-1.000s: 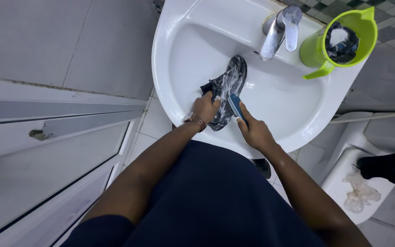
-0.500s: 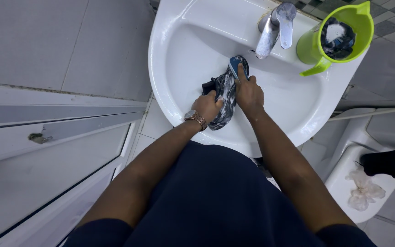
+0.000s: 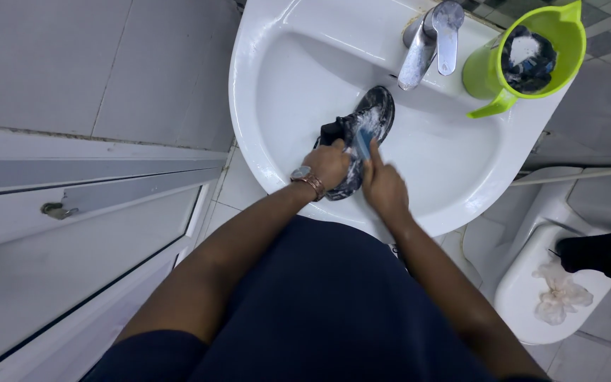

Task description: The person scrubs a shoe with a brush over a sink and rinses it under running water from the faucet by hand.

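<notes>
Soapy shoe mid-basin, hands around

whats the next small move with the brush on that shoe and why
Probably push the blue brush toward the shoe's far end: the right hand holds it mid-shoe, suds lie only there, and the left hand steadies the near end over the sink.

Bright, even light — edges warped

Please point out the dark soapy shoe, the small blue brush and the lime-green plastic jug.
dark soapy shoe (image 3: pixel 375 112): head view, foamy upper end.
small blue brush (image 3: pixel 363 143): head view, blue body above the right hand.
lime-green plastic jug (image 3: pixel 480 71): head view, outer wall.
</notes>
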